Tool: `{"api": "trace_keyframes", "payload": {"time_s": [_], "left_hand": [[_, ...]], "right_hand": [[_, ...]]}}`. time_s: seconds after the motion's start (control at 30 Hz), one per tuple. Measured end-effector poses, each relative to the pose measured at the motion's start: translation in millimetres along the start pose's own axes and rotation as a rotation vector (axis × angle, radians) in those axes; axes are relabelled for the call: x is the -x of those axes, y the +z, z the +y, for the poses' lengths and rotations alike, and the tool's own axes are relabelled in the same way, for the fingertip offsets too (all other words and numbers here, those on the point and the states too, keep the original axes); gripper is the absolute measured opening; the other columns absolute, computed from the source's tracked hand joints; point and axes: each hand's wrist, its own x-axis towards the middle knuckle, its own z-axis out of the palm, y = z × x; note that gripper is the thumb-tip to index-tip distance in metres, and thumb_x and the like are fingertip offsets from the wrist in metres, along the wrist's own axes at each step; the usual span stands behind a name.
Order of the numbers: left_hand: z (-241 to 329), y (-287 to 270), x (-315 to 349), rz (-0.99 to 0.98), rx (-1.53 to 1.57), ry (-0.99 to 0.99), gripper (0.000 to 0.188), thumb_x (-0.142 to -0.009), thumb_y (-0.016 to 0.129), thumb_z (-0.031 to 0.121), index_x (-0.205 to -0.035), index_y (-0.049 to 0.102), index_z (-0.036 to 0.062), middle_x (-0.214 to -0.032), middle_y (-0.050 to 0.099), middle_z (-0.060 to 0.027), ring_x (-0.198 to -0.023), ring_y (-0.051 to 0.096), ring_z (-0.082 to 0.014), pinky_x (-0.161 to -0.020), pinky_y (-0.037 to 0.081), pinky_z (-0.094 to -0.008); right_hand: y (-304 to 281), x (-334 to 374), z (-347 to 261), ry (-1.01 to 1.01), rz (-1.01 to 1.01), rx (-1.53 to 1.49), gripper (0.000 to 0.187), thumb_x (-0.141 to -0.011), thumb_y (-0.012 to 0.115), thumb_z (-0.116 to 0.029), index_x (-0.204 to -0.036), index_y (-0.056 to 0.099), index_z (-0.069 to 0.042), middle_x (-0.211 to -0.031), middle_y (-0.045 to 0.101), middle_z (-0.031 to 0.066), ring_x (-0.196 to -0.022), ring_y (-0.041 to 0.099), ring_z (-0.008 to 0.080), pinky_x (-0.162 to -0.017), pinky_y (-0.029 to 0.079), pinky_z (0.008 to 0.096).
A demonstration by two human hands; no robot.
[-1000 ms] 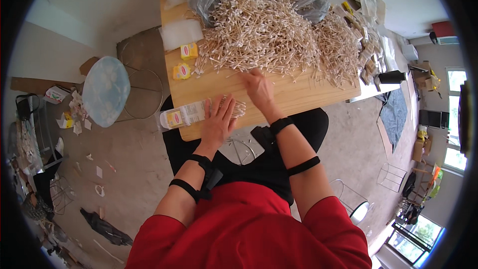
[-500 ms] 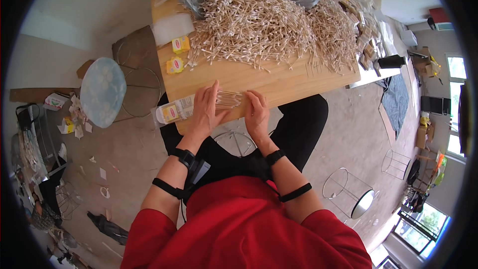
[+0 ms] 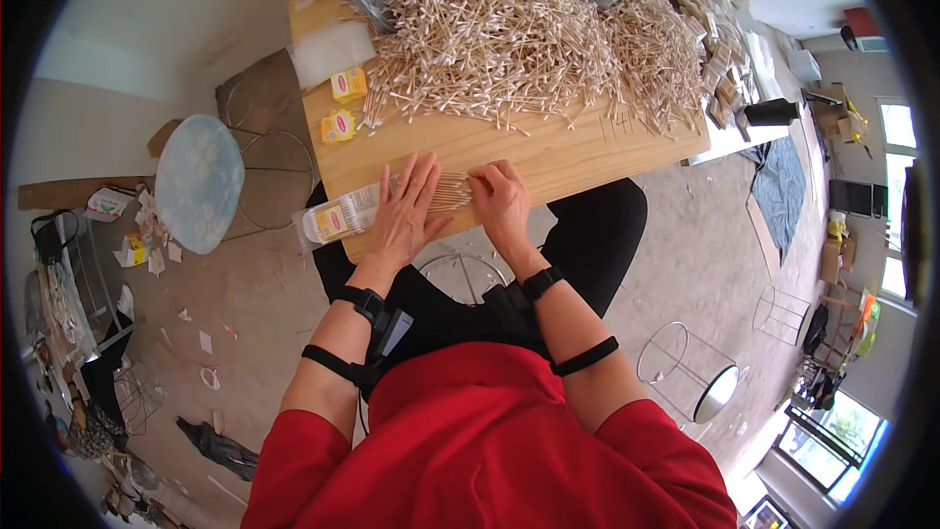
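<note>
Swab bundle (image 3: 450,192) lies left-right, tips toward right hand (image 3: 502,200): curled, grip unclear; left hand (image 3: 398,219) flat atop.

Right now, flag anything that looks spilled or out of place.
White scraps litter the floor at left, near a crumpled dark sheet; they look dropped. Loose cotton swabs heap untidily across the wooden table, perhaps deliberately.

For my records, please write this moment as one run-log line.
left hand: flat over packet, swabs | right hand: curled at swabs' ends | swab pile: loose on table
</note>
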Motion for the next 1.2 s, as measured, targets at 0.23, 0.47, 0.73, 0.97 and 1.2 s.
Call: {"api": "trace_keyframes", "payload": {"time_s": [0.23, 0.47, 0.73, 0.97, 1.2], "left_hand": [[-1, -1, -2, 0.048, 0.101, -0.003, 0.09, -0.084, 0.073, 0.033, -0.155, 0.023, 0.0063, -0.161, 0.025, -0.0106, -0.149, 0.021, -0.0315, -0.123, 0.015, -0.0518], [0, -16, 3, 0.221, 0.349, -0.14, 0.101, -0.074, 0.083, 0.017, -0.154, 0.023, 0.0037, -0.151, 0.036, -0.0191, -0.141, 0.032, -0.04, -0.117, 0.028, -0.0505], [6, -7, -16, 0.221, 0.413, -0.14, 0.091, -0.08, 0.079, 0.016, -0.153, 0.026, 0.0026, -0.147, 0.041, -0.0203, -0.138, 0.037, -0.0402, -0.115, 0.033, -0.0462], [32, 15, -34, 0.413, 0.583, -0.292, 0.049, -0.106, 0.039, 0.021, -0.149, 0.032, -0.0013, -0.148, 0.042, -0.0214, -0.138, 0.04, -0.038, -0.114, 0.033, -0.0436], [31, 15, -36, 0.486, 0.672, -0.365, 0.048, -0.108, 0.032, 0.023, -0.15, 0.032, 0.0001, -0.149, 0.045, -0.0186, -0.141, 0.04, -0.0324, -0.115, 0.031, -0.0405]], "right_hand": [[-1, -4, 4, 0.064, -0.042, -0.094, 0.011, -0.083, 0.068, -0.004, -0.094, 0.071, -0.005, -0.097, 0.066, 0.0109, -0.078, 0.065, 0.0312, -0.072, 0.052, 0.0403], [-4, 11, -7, -0.098, 0.112, -0.167, 0.028, -0.09, 0.056, 0.005, -0.116, 0.061, 0.001, -0.125, 0.06, 0.0178, -0.106, 0.064, 0.0333, -0.086, 0.053, 0.0361], [-1, 14, -7, -0.027, 0.083, -0.227, 0.033, -0.089, 0.053, 0.007, -0.12, 0.059, -0.001, -0.133, 0.057, 0.0185, -0.116, 0.059, 0.0369, -0.094, 0.05, 0.0398], [35, 12, -24, 0.022, 0.11, -0.347, 0.032, -0.097, 0.042, 0.005, -0.127, 0.054, -0.001, -0.143, 0.049, 0.0207, -0.133, 0.047, 0.0356, -0.109, 0.038, 0.0392], [45, 9, -21, 0.121, 0.226, -0.48, 0.031, -0.1, 0.041, 0.002, -0.129, 0.054, -0.001, -0.145, 0.048, 0.0189, -0.134, 0.046, 0.0335, -0.11, 0.037, 0.0395]]}}
